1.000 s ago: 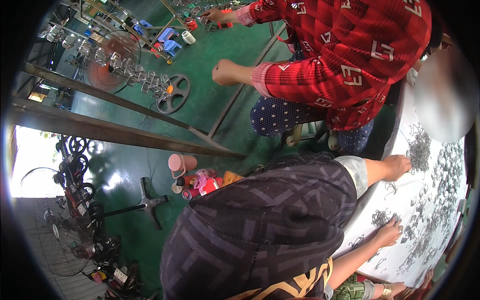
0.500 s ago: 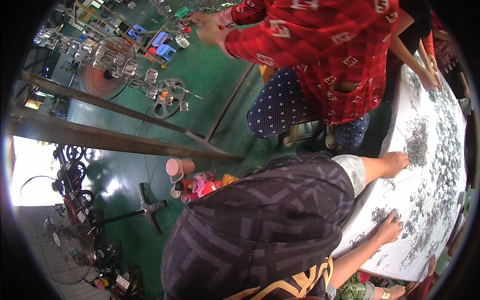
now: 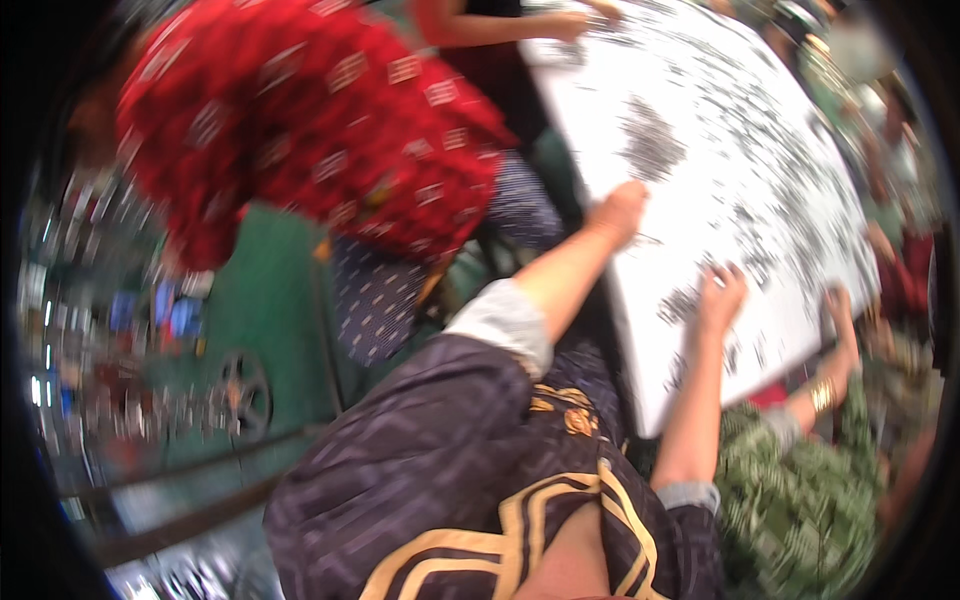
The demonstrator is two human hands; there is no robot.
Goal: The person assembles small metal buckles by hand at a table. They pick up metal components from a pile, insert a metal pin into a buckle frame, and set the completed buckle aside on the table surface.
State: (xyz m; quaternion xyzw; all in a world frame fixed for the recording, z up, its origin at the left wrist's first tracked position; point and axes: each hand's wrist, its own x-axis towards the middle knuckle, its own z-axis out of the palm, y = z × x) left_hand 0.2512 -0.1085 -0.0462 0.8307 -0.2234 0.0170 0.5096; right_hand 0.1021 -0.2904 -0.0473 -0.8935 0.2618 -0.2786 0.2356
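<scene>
My left hand (image 3: 622,212) is at the near edge of the white-covered table (image 3: 655,385), its fingers curled together. Motion blur hides what they hold, if anything. Just beyond it lies a dense pile of small dark pieces (image 3: 652,138). Further right, my right hand (image 3: 722,290) is over the tabletop with bent fingers apart, and I make out nothing held in them. Beside it on the left is a smaller cluster of dark pieces (image 3: 678,306). Many more loose dark pieces (image 3: 770,170) are scattered across the cloth, too smeared to name.
A person in a red patterned shirt (image 3: 320,120) bends at my left. Another person's hand (image 3: 565,25) is at the table's far left. A person in green patterned clothing (image 3: 790,490) sits close on my right, one hand (image 3: 838,298) on the table. Wheeled base (image 3: 243,392) stands on the green floor.
My view has swung right toward the table, so table and hands appear further left. My right hand has come off the small cluster to its right. The red-shirted person now bends lower.
</scene>
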